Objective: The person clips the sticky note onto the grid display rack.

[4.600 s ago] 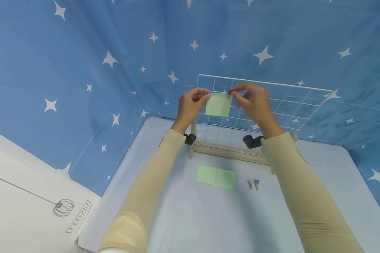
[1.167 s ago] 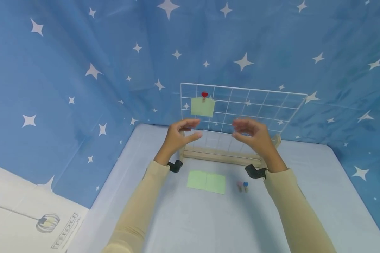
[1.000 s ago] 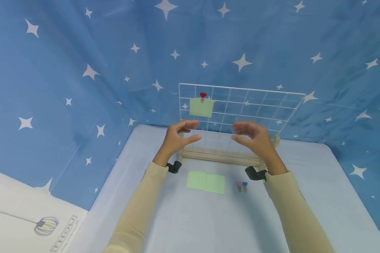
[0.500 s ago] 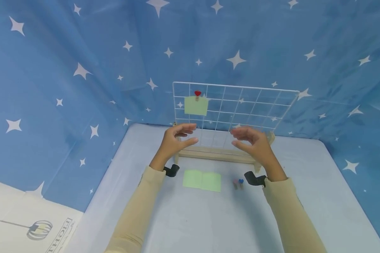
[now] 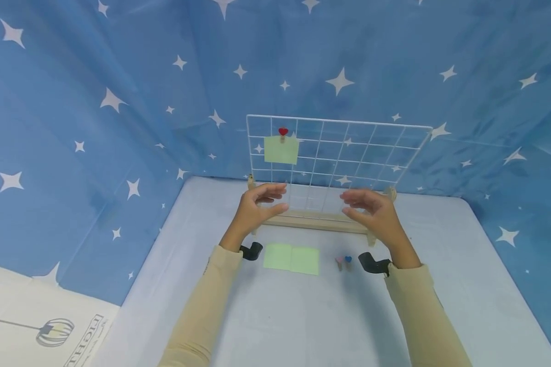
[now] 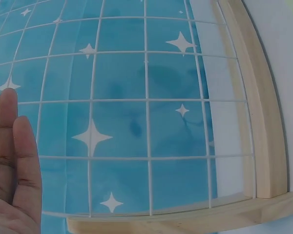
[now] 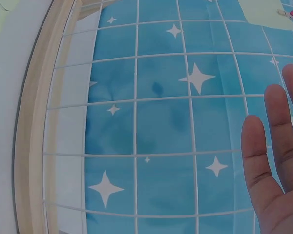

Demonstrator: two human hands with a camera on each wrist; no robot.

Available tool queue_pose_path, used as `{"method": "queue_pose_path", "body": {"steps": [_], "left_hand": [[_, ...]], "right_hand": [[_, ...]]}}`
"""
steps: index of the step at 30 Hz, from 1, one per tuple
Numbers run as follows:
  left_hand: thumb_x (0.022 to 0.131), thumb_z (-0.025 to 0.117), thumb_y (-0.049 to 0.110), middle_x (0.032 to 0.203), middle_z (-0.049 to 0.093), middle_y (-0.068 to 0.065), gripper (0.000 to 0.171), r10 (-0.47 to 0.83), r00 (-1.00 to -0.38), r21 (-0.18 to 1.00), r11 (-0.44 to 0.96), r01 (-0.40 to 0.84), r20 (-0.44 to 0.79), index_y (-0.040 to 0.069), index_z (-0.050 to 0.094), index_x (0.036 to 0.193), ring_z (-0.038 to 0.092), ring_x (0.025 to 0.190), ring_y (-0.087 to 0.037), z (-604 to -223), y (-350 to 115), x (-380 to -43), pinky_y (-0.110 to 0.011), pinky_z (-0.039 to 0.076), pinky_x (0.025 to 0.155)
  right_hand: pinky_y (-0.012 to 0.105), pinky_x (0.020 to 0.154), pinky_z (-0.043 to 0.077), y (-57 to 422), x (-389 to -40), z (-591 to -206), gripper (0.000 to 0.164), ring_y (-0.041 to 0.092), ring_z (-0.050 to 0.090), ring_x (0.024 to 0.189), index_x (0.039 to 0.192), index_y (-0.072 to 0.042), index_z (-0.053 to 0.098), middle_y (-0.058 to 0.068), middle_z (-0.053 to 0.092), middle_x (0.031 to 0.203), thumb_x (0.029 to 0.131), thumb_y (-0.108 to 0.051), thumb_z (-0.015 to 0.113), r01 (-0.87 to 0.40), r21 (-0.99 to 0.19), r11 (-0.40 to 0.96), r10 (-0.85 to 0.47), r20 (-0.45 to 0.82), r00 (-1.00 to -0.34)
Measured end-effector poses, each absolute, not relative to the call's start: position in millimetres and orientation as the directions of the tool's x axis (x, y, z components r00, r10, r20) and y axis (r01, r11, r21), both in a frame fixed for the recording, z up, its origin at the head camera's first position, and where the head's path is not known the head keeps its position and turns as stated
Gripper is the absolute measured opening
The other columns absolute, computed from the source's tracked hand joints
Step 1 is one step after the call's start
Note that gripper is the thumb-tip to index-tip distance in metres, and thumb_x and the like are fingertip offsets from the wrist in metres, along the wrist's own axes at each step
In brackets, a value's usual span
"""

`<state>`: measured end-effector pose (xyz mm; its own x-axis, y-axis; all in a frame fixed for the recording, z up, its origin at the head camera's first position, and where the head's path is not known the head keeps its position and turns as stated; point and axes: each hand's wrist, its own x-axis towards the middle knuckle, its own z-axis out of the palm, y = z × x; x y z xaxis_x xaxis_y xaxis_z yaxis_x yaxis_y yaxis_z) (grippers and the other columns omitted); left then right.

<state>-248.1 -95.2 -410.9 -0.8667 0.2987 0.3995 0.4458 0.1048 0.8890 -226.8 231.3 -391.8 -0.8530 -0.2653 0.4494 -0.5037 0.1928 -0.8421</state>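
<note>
Both hands hover before a white wire grid [image 5: 340, 148] in a wooden stand [image 5: 317, 221]. The left hand [image 5: 257, 206] holds nothing, its fingers loosely bent with the thumb apart. Likewise the right hand [image 5: 372, 211] is unoccupied, palm facing the other. Near the grid's upper left hangs a pale green paper square [image 5: 281, 150], held by a small clothespin with a red heart [image 5: 282, 132]. Two more green squares [image 5: 277, 256] lie side by side on the table. To their right are two small clothespins, one with a pink heart [image 5: 339, 261], one with a blue heart [image 5: 348, 260].
A pale cloth-covered table [image 5: 294, 316] carries the stand. Behind it hangs a blue curtain [image 5: 165, 61] with white stars. A white surface with a printed lamp [image 5: 55, 332] is at the lower left. Each wrist wears a black camera mount [image 5: 373, 263].
Earlier the left hand held the green paper at the grid while the right pinched the red-heart clothespin. Both have let go and drawn down; the paper stays clipped on the grid.
</note>
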Motion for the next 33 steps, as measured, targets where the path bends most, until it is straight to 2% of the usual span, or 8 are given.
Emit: {"method": "queue_pose_path", "body": {"steps": [6,11,17,23,25,28,33], "left_hand": [[0.094,0.080,0.003,0.132,0.072,-0.023,0.048,0.301,-0.874,0.899,0.096,0.426,0.382,0.000,0.069,0.140,0.067,0.120,-0.043,-417,-95,-247,-0.055,0.053,0.107],[0.094,0.080,0.002,0.131,0.072,-0.023,0.046,0.303,-0.878,0.903,0.104,0.418,0.371,0.000,0.070,0.139,0.067,0.120,-0.044,-424,-95,-246,-0.063,0.051,0.107],[0.094,0.081,0.002,0.131,0.072,-0.024,0.045,0.296,-0.894,0.918,0.108,0.381,0.336,-0.001,0.070,0.138,0.068,0.119,-0.040,-432,-93,-244,-0.056,0.054,0.105],[0.095,0.080,0.001,0.132,0.071,-0.026,0.045,0.300,-0.900,0.927,0.105,0.360,0.315,-0.001,0.070,0.139,0.067,0.121,-0.044,-443,-93,-241,-0.050,0.055,0.106],[0.095,0.079,0.002,0.132,0.071,-0.026,0.046,0.299,-0.902,0.928,0.109,0.357,0.312,-0.001,0.069,0.139,0.067,0.121,-0.043,-446,-93,-240,-0.046,0.055,0.106],[0.095,0.079,0.004,0.132,0.072,-0.023,0.045,0.297,-0.906,0.930,0.118,0.348,0.301,-0.001,0.069,0.139,0.068,0.120,-0.038,-449,-93,-237,-0.045,0.056,0.105],[0.095,0.079,0.003,0.132,0.072,-0.022,0.046,0.298,-0.910,0.935,0.118,0.333,0.287,-0.001,0.069,0.140,0.069,0.120,-0.035,-457,-95,-234,-0.049,0.055,0.106]], "right_hand": [[0.017,0.100,0.053,237,-225,-398,0.030,0.001,0.068,0.115,0.122,0.014,0.070,-0.014,0.074,0.119,0.092,0.018,0.073,-0.497,-0.839,0.222,-0.261,0.440,-0.859],[0.016,0.099,0.054,239,-223,-402,0.030,0.001,0.068,0.112,0.122,0.015,0.070,-0.017,0.074,0.117,0.092,0.018,0.073,-0.488,-0.843,0.226,-0.250,0.434,-0.865],[0.016,0.098,0.054,240,-219,-408,0.029,0.005,0.069,0.107,0.121,0.014,0.070,-0.012,0.075,0.116,0.092,0.017,0.073,-0.469,-0.855,0.222,-0.235,0.420,-0.877],[0.016,0.096,0.055,241,-216,-415,0.028,0.006,0.069,0.106,0.120,0.014,0.071,-0.011,0.075,0.115,0.093,0.017,0.072,-0.456,-0.864,0.213,-0.229,0.409,-0.883],[0.016,0.094,0.056,241,-215,-418,0.027,0.007,0.070,0.105,0.120,0.014,0.071,-0.007,0.076,0.115,0.093,0.017,0.072,-0.455,-0.861,0.226,-0.226,0.408,-0.884],[0.015,0.094,0.055,241,-213,-422,0.026,0.006,0.070,0.105,0.120,0.013,0.072,0.004,0.077,0.116,0.094,0.017,0.072,-0.451,-0.856,0.253,-0.216,0.405,-0.889],[0.014,0.094,0.054,241,-210,-429,0.027,0.000,0.067,0.104,0.121,0.012,0.072,0.024,0.074,0.118,0.094,0.017,0.072,-0.437,-0.849,0.296,-0.204,0.391,-0.897]]}}
